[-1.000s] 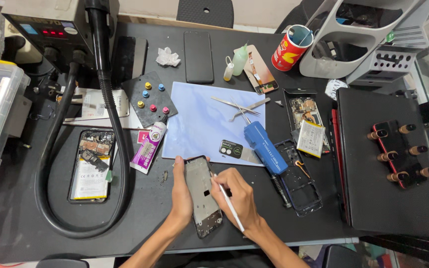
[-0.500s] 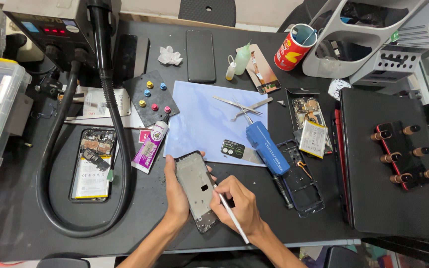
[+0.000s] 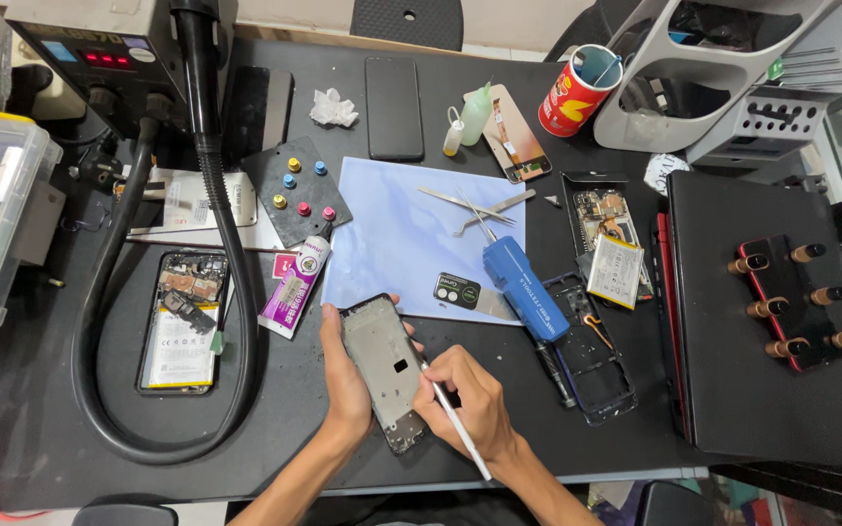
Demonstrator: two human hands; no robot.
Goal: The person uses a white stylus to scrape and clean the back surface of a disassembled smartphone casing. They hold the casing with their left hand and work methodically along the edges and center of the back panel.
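On my tabletop [image 3: 41, 429]: opened phone with battery [image 3: 183, 321] at 9 o'clock, ringed by black hose [image 3: 236, 292]. Blue mat [image 3: 401, 244] at 12, tweezers [image 3: 475, 206] on it. Blue screwdriver [image 3: 523, 287] at 2. Red can [image 3: 577, 93] far at 1.

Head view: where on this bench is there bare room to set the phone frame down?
Bare patches: the left part of the blue mat above the left hand, and dark table left of the hose loop. Crowded: around the blue screwdriver and the opened phones right of the right hand.

A phone repair workbench: hot-air station [image 3: 114, 58], tweezers [image 3: 475, 205], opened phones [image 3: 182, 321], loose battery [image 3: 616, 271].
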